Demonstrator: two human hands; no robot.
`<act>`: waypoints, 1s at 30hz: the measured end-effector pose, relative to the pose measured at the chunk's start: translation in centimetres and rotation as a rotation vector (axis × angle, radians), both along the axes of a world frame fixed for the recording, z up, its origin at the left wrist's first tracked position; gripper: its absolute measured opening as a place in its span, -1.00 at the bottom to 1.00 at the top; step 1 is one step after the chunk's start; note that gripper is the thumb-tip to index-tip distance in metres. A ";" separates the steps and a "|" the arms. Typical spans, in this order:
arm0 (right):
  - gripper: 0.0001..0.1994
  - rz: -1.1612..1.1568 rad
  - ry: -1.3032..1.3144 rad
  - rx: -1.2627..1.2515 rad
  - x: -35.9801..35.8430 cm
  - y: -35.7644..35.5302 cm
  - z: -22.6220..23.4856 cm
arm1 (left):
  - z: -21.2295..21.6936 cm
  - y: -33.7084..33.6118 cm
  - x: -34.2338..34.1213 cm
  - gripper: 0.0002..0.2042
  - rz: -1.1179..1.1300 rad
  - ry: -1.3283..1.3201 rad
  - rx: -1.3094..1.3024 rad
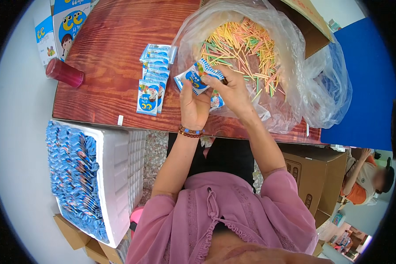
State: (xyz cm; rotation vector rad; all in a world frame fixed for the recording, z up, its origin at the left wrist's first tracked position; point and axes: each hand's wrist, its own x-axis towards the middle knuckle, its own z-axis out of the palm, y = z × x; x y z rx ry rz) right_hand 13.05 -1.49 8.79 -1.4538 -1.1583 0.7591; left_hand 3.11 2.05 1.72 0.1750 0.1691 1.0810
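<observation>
A small blue-and-white candy packet (195, 78) is held up between my two hands over the table's front part. My left hand (195, 110) grips it from below, thumb on its face, with a beaded bracelet at the wrist. My right hand (234, 91) closes on the packet's right end, thumb across the front. Beneath my hands, partly hidden, lies another packet (216, 101). Left of them, similar packets (148, 97) overlap in a row on the wood. Just beyond my right hand, a clear plastic bag (290, 70) lies spread with many thin yellow, pink and green candy sticks (242, 42).
A white foam box (112, 176) full of blue packets stands below the table's left edge. On the reddish table (105, 57) are a dark red tumbler (65, 73) and printed cartons (68, 26). A brown cardboard box (310, 176) sits below right. Another person (365, 178) is farther right.
</observation>
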 end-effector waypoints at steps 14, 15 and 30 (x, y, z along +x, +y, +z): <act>-0.77 0.419 -0.204 -0.168 -5.8 6.2 -3.7 | -1.6 -1.7 -11.1 -0.67 0.877 1.043 0.346; -0.77 0.407 -0.204 -0.173 -6.8 6.6 -4.3 | -2.8 -1.7 -12.5 -0.63 0.788 1.343 0.408; -0.70 0.002 -0.607 -0.445 4.2 1.3 -4.0 | -2.9 -1.0 -13.1 -0.52 0.711 2.118 0.772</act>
